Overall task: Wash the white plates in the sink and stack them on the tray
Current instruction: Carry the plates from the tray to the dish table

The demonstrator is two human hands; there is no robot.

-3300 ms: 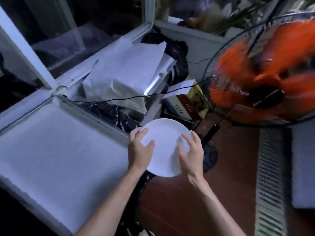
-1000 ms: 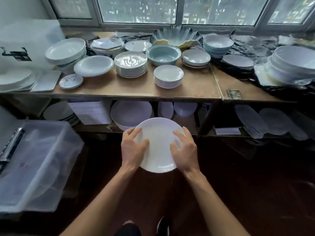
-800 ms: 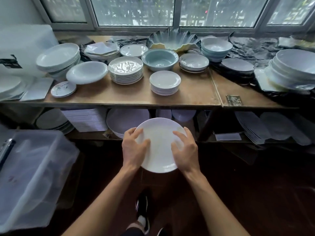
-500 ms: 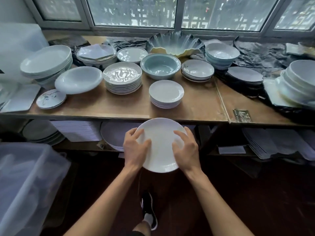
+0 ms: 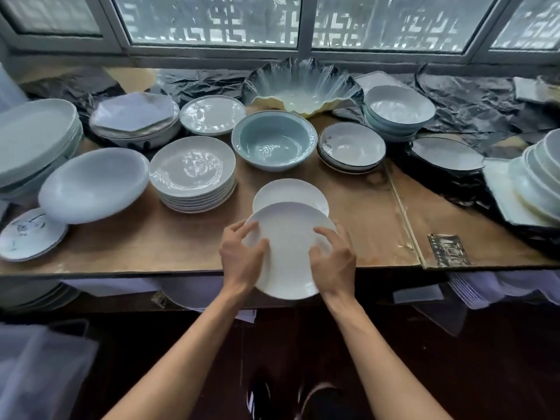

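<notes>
A round white plate (image 5: pixel 289 250) is held in both hands just above the front edge of a wooden shelf. My left hand (image 5: pixel 241 257) grips its left rim with the thumb on top. My right hand (image 5: pixel 335 259) grips its right rim the same way. Directly behind it, a small stack of matching white plates (image 5: pixel 289 192) sits on the shelf, partly covered by the held plate. No sink or tray is in view.
The wooden shelf (image 5: pixel 169 241) under the window is crowded with crockery: a tall plate stack (image 5: pixel 192 171), a blue-green bowl (image 5: pixel 274 140), an oval dish (image 5: pixel 91 183), dark-rimmed bowls (image 5: pixel 351 147), stacked dishes at the right (image 5: pixel 533 189). More plates sit on a lower shelf.
I turned from a corner with a fan to the crockery shelf and walked up to it. The held plate has moved forward over the shelf edge, close to the small white stack.
</notes>
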